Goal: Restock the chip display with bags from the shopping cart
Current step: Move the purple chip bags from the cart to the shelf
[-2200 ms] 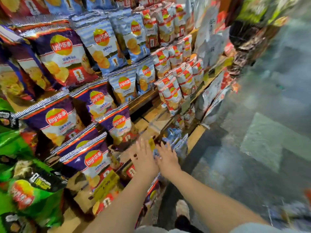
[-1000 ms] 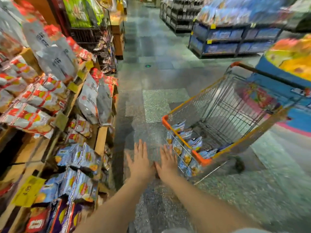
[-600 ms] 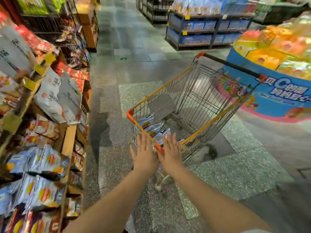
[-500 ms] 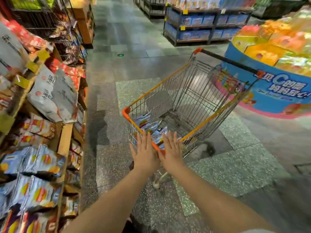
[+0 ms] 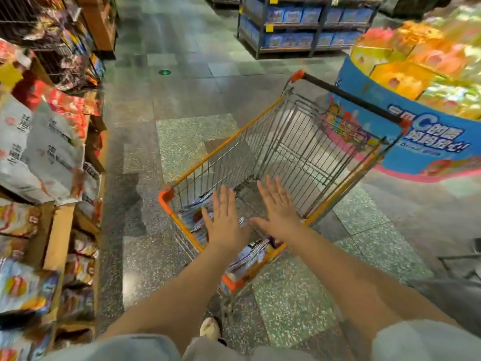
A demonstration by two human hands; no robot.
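Gleaming speckled floor (image 5: 182, 142) fronts blue shelving (image 5: 307, 24).

Blue chip bags (image 5: 247, 256) lie jumbled in near end of orange-rimmed wire shopping cart (image 5: 263, 113).

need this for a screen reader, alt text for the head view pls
Both open hands, left hand and right hand, reach over chip bags in an orange-rimmed shopping cart; snack shelves stand left.
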